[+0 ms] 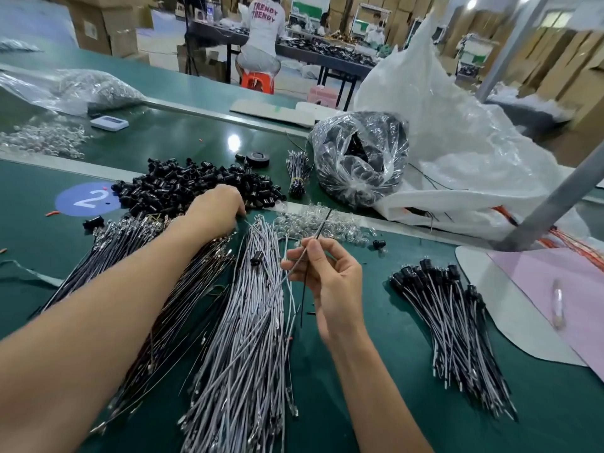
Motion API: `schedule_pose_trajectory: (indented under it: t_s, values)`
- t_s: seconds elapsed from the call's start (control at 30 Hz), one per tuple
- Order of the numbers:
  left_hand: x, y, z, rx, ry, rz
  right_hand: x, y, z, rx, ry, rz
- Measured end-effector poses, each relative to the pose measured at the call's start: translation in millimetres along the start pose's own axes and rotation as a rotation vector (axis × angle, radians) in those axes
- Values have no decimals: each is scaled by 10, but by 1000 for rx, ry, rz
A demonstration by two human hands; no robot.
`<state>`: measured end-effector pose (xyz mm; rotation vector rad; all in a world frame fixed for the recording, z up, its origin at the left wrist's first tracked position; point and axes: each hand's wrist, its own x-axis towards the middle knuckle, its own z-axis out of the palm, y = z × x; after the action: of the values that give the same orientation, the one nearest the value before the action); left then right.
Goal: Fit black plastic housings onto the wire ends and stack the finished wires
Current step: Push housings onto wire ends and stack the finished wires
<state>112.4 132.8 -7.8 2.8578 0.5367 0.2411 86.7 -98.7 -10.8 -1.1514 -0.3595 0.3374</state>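
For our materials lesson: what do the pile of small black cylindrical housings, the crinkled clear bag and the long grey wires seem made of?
Small black cylindrical housings: moulded plastic by the look, semi-gloss, small highlights. Crinkled clear bag: thin plastic film, creased and glaring. Long grey wires: probably plastic-sheathed, matt, bending freely; shiny metal-looking terminals.

The person's left forearm (pixel 114 305) is bare along all of its visible length, a long, slender limb that widens steadily from a narrow wrist toward the elbow. The right forearm (pixel 369 380) is likewise bare, seen from the wrist to about its middle, with faint tendon lines near the wrist. The left hand (pixel 217 204) shows a smooth back and rounded knuckles; most of its fingers are hidden. The right hand (pixel 330 279) shows slim fingers and a thumb, with nails too blurred to judge. Both wrists and the fingers in view are bare.
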Motion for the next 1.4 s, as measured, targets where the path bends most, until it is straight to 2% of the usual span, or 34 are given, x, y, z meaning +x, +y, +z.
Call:
schedule_pose_trajectory:
  t_s: [0.2,0.3,0.37,0.4,0.5,0.57,0.67,0.77,0.87,1.03,1.4]
  values:
    - [100,-117,54,127,103,73,11,-55,-18,44,-20,-36]
    - [77,-72,-31,100,233,113,15,-157,-69,300,-54,-75]
    - [9,27,-147,-137,366,87,10,-237,-146,494,-59,-105]
    - [-63,89,-206,-343,397,54,6,-270,-189,555,-48,-117]
    - [-464,312,-340,-1087,283,-42,25,-351,-284,566,-17,-136]
    - [-759,420,-351,-1350,170,-78,47,-374,-298,445,-53,-153]
    - [-1062,547,-272,-1511,92,-102,64,-345,-278,8,-75,-192]
    - [-1179,614,-135,-1591,80,-132,58,-261,-227,-348,-52,-208]
    - [-1201,609,-51,-1599,113,-166,71,-198,-196,-483,-1,-191]
    - [-1212,551,-16,-1477,150,-136,99,-187,-231,-521,23,-197]
    - [-1190,541,23,-1453,208,-150,88,-212,-233,-436,-53,-178]
